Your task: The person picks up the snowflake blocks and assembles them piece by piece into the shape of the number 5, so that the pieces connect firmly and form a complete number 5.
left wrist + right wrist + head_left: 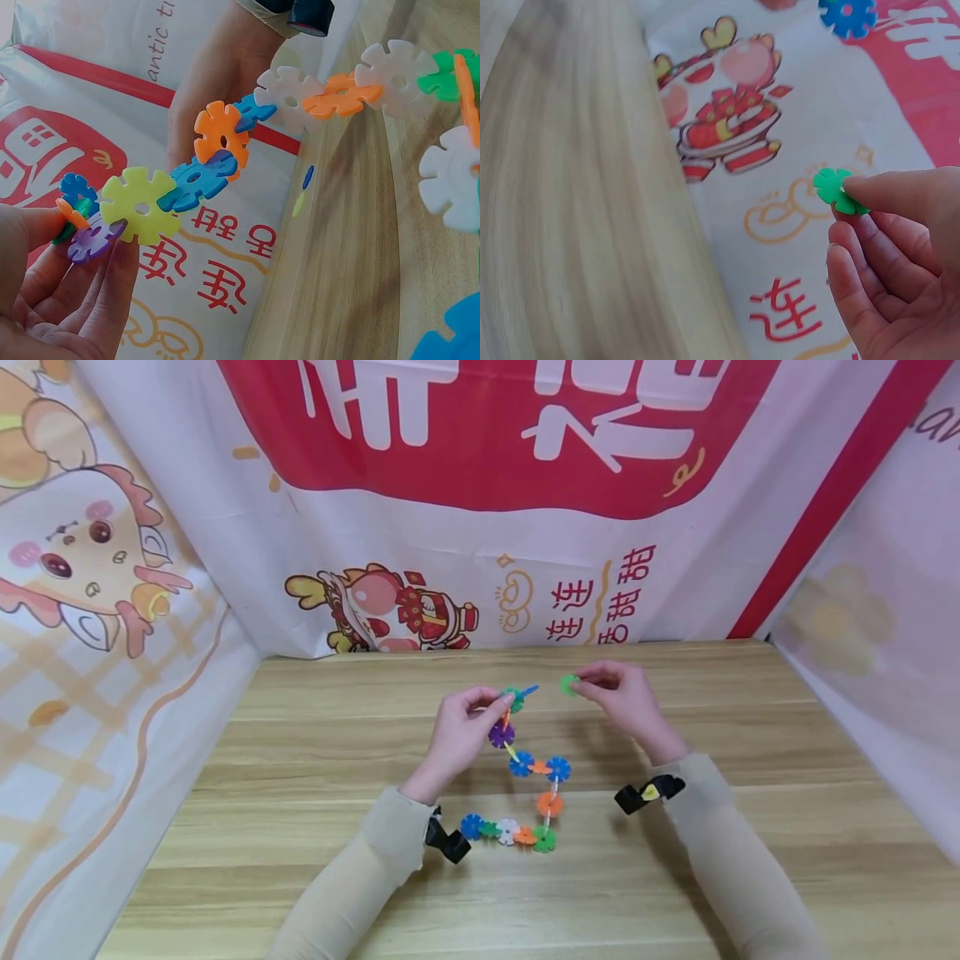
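My left hand [467, 727] pinches one end of a chain of notched plastic snowflake discs between thumb and fingers. In the left wrist view, blue, orange, green and purple discs cluster at the fingertips, with a yellow disc [140, 206] just beyond. The chain bends across the head view through a purple disc [501, 734] and an orange disc [550, 804] to a blue disc [472, 827] near my left wrist. To the right, my right hand [622, 697] pinches a single green snowflake disc [838, 190], apart from the chain.
A wooden tabletop [315, 760] spreads beneath both hands. Printed cloth [420, 527] hangs along its back edge and both sides. Black wrist cameras [649, 793] are strapped over the sleeves. Small blue [308, 178] and yellow [298, 204] pieces appear against the tabletop in the left wrist view.
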The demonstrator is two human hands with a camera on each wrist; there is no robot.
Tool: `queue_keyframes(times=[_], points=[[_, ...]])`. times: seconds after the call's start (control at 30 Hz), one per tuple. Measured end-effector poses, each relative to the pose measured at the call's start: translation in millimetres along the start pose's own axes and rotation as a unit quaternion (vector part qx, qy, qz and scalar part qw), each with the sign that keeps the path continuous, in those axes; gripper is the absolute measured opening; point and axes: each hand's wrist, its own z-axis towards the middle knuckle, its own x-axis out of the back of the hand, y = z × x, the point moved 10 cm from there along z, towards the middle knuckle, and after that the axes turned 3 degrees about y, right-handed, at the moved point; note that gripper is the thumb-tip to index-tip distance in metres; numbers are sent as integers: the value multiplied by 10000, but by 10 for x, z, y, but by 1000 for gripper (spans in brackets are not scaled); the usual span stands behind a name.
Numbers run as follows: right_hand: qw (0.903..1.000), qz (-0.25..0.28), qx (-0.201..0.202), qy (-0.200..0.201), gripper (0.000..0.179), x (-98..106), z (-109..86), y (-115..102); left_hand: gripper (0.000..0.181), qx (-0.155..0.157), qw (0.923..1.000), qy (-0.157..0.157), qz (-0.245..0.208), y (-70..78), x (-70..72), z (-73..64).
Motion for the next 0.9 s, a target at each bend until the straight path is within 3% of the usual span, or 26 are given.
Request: queue_keyframes(times=[0.1, 0.37, 0.67, 0.9], points=[[9999, 142, -8, 57, 29, -8, -34, -69, 24, -73, 10000, -6, -20, -140, 0, 65], [9981, 576, 180, 92, 35, -26, -102, -243, 21, -120, 9999, -33, -70, -139, -12, 71], [9952, 866, 442, 77, 31, -41, -153, -486, 25, -17, 9999, -49, -125, -149, -24, 72], [9947, 900, 503, -4, 28, -53, -176, -546, 20, 109, 9999, -16, 32, -137, -31, 80]])
